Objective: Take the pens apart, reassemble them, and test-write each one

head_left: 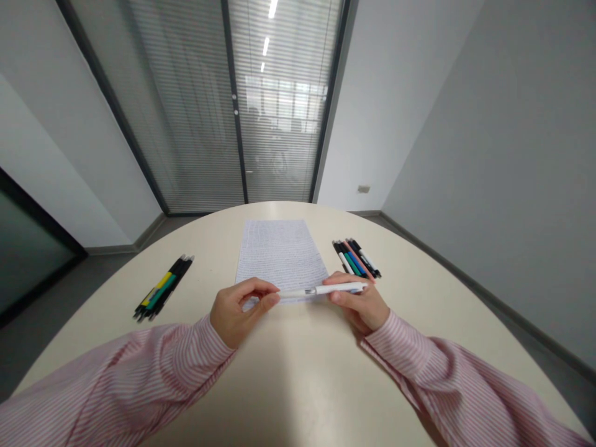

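Two hands share one white pen [321, 289] from my feed: the left hand [237, 310] pinches its narrow end between thumb and fingers, and the right hand [358, 301] curls around the barrel, just above the written sheet [279, 257]. A loosened grip could drop the pen onto the sheet or into the nearby bunch of markers [356, 257].

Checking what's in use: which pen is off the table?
The white pen, held between the left hand and right hand; the left bunch and right bunch lie on the table.
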Available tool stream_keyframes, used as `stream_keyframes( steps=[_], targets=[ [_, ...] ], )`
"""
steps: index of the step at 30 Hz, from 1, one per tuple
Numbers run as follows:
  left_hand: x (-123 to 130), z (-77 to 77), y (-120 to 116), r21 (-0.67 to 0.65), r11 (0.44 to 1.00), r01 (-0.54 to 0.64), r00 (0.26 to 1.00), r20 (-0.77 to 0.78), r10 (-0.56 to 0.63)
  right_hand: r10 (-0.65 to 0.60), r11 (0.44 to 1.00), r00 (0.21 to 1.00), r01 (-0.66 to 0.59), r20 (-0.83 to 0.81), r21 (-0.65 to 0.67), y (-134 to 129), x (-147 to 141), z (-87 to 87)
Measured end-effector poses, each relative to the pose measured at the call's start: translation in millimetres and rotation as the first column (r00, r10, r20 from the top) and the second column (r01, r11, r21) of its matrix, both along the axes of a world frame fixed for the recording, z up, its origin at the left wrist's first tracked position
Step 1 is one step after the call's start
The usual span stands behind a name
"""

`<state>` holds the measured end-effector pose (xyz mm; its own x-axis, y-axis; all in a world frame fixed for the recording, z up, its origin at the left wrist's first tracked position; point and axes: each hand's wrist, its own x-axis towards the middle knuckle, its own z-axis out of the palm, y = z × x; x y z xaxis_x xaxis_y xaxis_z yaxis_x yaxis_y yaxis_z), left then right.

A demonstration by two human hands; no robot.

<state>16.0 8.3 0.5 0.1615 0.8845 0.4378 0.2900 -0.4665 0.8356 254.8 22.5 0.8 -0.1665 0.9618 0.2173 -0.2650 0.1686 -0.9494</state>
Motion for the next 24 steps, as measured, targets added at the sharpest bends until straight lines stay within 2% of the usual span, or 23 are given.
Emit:
stream_keyframes(
  steps=[4, 8, 12, 17, 24],
  targets=[
    [-1, -2.6, 3, -0.033, 0.999, -0.014, 0.999, 0.036, 0.015, -0.043, 0.984, 0.984, 0.013, -0.17, -0.177, -2, 3, -0.9],
    [0, -0.1, 2, 0.004, 1.0, -0.012, 1.0, -0.001, 0.012, 0.043, 0.986, 0.985, -0.068, -0.164, -0.153, -6, -1, 5.1],
    [1, 1.5, -1, 0.014, 1.0, 0.009, 0.998, -0.069, -0.008, 0.166, 0.964, 0.969, -0.198, -0.181, -0.176, -13, -9, 9.5],
    [2, -3.7, 1, -0.069, 0.991, 0.115, 0.989, 0.106, -0.107, 0.15, 0.964, 0.969, -0.187, -0.198, -0.189, -20, -14, 7.4],
    [7, -0.7, -1, -0.066, 0.949, 0.308, 0.895, 0.358, -0.265, 0.142, 0.937, 0.946, -0.224, -0.292, -0.268, -21, -16, 4.6]
  ],
)
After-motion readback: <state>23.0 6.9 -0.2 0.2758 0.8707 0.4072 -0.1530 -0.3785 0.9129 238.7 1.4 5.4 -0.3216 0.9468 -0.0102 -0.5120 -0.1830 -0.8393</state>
